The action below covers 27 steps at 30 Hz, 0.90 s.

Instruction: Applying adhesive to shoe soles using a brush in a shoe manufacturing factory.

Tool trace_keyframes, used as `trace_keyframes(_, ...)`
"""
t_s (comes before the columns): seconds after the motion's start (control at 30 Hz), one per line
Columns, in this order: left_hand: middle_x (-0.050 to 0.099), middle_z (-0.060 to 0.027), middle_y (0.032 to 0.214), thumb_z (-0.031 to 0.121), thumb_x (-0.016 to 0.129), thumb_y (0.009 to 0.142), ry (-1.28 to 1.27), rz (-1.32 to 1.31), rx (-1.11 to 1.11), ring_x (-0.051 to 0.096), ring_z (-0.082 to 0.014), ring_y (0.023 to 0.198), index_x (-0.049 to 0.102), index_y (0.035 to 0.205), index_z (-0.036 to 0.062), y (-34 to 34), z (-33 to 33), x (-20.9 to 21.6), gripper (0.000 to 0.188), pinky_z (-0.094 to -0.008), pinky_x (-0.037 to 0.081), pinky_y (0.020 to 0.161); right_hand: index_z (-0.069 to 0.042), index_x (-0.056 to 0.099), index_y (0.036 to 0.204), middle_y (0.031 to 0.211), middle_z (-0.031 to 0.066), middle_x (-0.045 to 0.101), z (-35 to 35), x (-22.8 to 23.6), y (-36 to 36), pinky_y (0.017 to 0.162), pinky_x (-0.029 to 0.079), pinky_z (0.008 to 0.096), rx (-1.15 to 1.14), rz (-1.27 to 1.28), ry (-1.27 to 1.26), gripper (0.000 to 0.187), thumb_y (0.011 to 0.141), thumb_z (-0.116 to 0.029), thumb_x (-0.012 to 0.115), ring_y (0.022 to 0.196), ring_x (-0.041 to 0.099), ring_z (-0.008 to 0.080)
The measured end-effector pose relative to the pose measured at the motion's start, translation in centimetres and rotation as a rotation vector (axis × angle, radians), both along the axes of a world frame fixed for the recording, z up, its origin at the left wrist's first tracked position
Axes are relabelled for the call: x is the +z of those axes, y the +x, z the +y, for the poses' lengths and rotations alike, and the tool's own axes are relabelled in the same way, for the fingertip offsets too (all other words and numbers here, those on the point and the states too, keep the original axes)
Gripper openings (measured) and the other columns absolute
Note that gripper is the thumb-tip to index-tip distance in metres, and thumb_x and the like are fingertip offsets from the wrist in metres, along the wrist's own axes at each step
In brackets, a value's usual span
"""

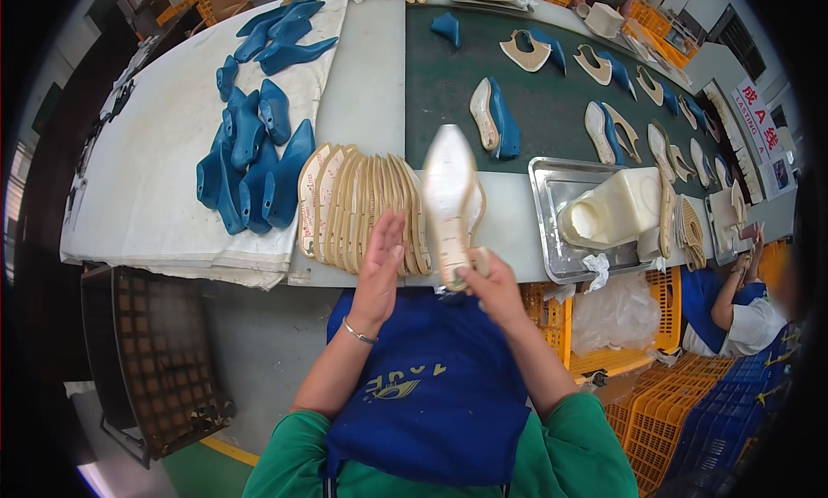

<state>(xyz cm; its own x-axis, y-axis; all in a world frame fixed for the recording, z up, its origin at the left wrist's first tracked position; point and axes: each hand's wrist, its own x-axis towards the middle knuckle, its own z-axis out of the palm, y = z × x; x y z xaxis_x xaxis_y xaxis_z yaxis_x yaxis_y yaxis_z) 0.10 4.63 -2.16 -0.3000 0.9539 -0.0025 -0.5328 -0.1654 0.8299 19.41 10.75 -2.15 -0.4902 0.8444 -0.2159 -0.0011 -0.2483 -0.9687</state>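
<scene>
White insole [449, 183] is up over the near edge of the table [366, 75], toe pointing away from the wearer, and motion blur smears its surface pretty badly. Right hand [495, 287] pinches its heel end with the thumb on top; the rest of those fingers are mostly tucked out of sight. Left hand [378, 274] is open, fingers straight and close together, right by the row [354, 209] of upright insoles, but can't tell if it's touching. The held one also covers part of another insole [477, 209] behind it. Blue lasts [248, 144] overlap on the white cloth [155, 153], so hard to count. Whitish container [630, 196] in the metal tray [556, 181], contents unclear. Far right, a co-worker [746, 330] is partly hidden behind crates [664, 412].
</scene>
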Motion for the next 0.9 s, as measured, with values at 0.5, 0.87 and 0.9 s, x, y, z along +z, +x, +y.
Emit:
trace_keyframes(0.5,0.048,-0.0198,0.139,0.01,0.057,0.086,-0.128,1.469,0.421,0.035,-0.041,0.136,0.055,0.128,0.002,-3.5,0.0,-1.1,0.043,-0.0452,0.028,0.112,-0.001,0.062,0.11,0.078,-0.0008,0.061,1.7,-7.6,7.7,0.05,0.039,0.0187,-0.194,-0.217,-0.094,0.024,0.089,-0.011,0.066,0.058,0.051,0.0037)
trace_keyframes(0.87,0.032,-0.0209,0.151,0.02,0.073,0.077,-0.264,1.726,0.373,0.015,-0.0417,0.146,0.058,0.11,0.0049,0.2,5.8,-1.7,0.04,-0.0641,0.011,0.112,0.001,0.062,0.11,0.088,0.0047,0.062,0.7,-5.3,10.8,0.056,0.046,0.0242,-0.355,-0.432,0.297,0.025,0.089,-0.011,0.068,0.071,0.056,0.0093)
trace_keyframes(0.9,0.032,-0.0209,0.151,0.02,0.073,0.077,-0.259,1.719,0.365,0.015,-0.0417,0.146,0.058,0.11,0.0049,0.4,5.8,-1.8,0.04,-0.0641,0.011,0.112,0.001,0.063,0.107,0.087,0.0053,0.062,0.3,-3.5,10.9,0.059,0.048,0.0267,-0.389,-0.402,0.183,0.022,0.09,-0.013,0.067,0.08,0.059,0.012)
